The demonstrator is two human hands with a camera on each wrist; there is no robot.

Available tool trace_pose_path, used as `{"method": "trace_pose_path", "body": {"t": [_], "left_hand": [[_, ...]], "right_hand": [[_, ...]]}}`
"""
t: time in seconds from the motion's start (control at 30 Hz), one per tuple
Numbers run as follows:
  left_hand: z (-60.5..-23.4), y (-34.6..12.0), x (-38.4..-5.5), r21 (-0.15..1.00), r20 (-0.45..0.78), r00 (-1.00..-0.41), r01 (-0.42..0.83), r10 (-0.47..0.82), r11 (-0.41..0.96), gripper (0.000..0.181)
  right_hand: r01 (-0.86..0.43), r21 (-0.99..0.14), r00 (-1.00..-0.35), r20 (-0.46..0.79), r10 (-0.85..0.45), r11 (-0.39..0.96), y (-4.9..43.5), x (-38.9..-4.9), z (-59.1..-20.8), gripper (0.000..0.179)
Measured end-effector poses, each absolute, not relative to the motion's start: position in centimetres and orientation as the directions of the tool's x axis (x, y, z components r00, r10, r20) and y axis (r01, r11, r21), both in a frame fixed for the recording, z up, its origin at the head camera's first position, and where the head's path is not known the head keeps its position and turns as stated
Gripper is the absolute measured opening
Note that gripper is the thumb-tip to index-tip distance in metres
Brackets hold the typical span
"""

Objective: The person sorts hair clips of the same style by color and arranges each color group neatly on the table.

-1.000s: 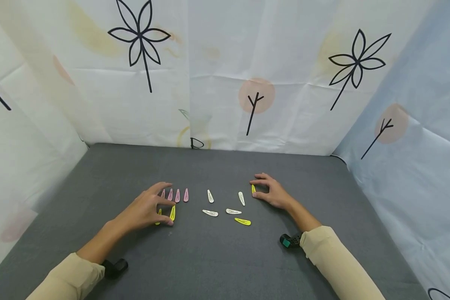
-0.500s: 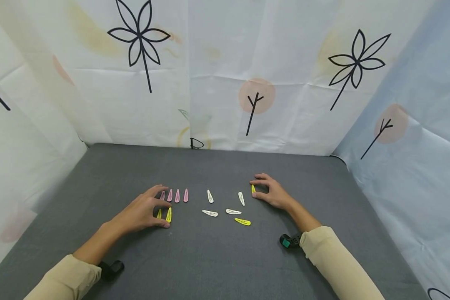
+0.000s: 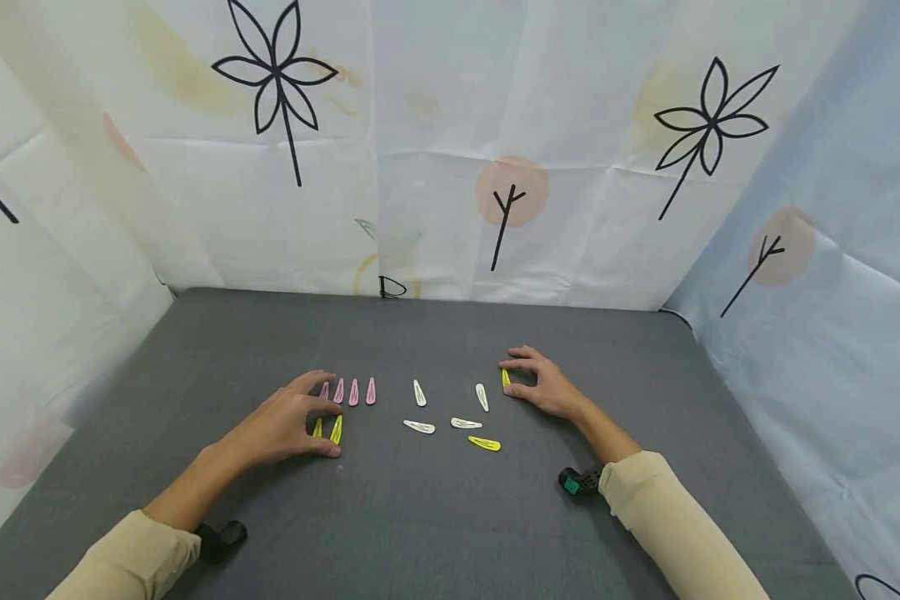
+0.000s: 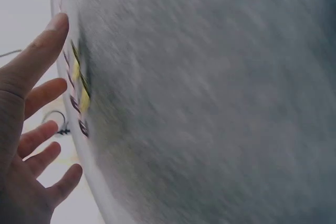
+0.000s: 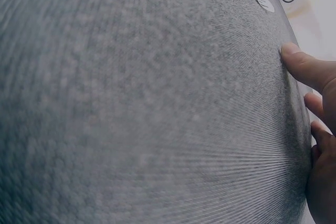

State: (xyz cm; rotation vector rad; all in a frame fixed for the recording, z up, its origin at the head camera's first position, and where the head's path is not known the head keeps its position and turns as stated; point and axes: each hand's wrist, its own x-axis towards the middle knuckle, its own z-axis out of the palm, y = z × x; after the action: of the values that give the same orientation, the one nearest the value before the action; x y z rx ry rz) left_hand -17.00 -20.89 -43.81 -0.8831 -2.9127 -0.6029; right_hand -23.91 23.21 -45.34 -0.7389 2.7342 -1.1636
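Note:
My left hand [image 3: 288, 422] curves over a yellow snap hair clip [image 3: 336, 429], which lies between thumb and index finger. In the left wrist view its fingers are spread and stand apart from the clips. A second yellow clip [image 3: 317, 427] lies close to the palm, just left of the first. Behind them runs a row of several pink hair clips [image 3: 353, 392], the leftmost partly covered by the fingers. At the right, my right hand [image 3: 546, 387] holds another yellow clip [image 3: 506, 377] between thumb and index finger; the right wrist view hides that clip.
Between the hands lie several white hair clips [image 3: 419, 392] and one loose yellow clip [image 3: 484, 443] on the grey table [image 3: 420, 525]. Printed cloth [image 3: 435, 125] walls enclose the table at the back and both sides.
My left hand has shifted slightly left, and the yellow clip by its fingertips moved with it, closer to the other yellow clip; its angle then changed slightly. The right hand has stayed still.

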Motion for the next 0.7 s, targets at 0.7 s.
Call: {"method": "trace_pose_path", "body": {"t": [0.7], "left_hand": [[-43.9, -6.5, -15.0, 0.330, 0.175, -0.643, 0.752, 0.746, 0.571, 0.042]], "right_hand": [[-0.400, -0.697, -0.881, 0.112, -0.460, 0.596, 23.1, -23.9, -45.3, 0.043]]}}
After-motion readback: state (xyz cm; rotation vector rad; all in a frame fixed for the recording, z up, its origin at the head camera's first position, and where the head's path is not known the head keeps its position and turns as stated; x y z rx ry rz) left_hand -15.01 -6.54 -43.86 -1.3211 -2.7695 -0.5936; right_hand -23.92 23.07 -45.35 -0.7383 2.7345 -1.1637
